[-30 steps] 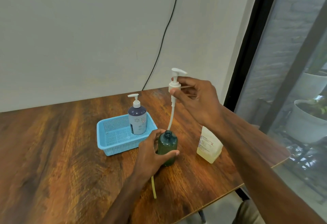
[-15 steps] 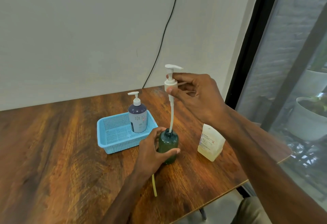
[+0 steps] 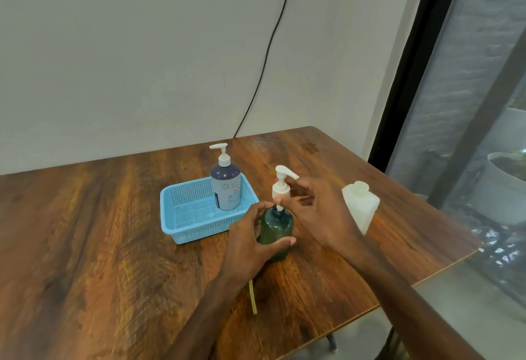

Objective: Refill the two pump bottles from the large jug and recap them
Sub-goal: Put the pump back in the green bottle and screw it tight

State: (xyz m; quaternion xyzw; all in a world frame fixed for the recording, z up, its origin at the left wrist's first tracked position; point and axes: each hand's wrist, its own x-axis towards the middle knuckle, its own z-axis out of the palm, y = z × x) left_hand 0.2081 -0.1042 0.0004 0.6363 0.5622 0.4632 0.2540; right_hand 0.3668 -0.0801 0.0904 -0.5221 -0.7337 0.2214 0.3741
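Soft even daylight, faint shadows, slight motion blur, wide-angle edge bending.

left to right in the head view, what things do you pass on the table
basket → green bottle → jug

The brown wood-grain worktop [image 3: 85,245] carries a light blue mesh basket [image 3: 199,233] at its far middle, a dark green bottle [image 3: 276,231] upright just right of the basket's near corner, a pale jug [image 3: 361,206] farther right, and a thin yellowish strip [image 3: 252,298] lying nearer.
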